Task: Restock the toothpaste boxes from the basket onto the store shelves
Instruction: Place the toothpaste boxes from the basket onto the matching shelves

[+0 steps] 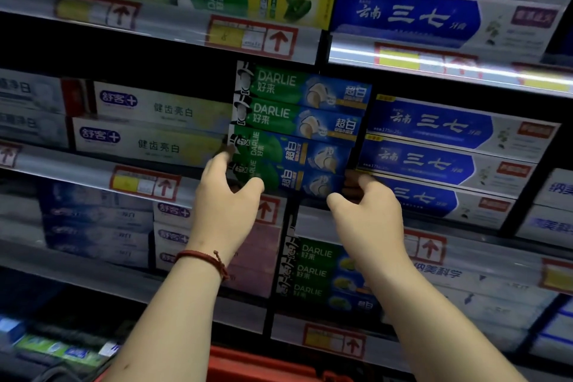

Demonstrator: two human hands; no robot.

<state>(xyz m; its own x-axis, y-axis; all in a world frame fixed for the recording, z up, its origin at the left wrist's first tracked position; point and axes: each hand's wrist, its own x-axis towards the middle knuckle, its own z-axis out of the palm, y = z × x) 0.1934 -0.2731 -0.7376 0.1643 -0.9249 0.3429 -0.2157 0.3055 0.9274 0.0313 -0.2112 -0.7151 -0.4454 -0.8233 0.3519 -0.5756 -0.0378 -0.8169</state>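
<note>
Both arms reach up, centre frame. Left hand (228, 195) and right hand (369, 206) grip opposite ends of the lower Darlie boxes (294, 164), fingers curled round them and thumbs in front, at the middle shelf (77, 164). Red basket (263, 363) at bottom edge.

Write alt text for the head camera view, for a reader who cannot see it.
A left hand and right hand grip opposite ends of the bottom green-and-blue Darlie toothpaste boxes in a stack on a crowded store shelf. A red basket shows at the bottom edge.
</note>
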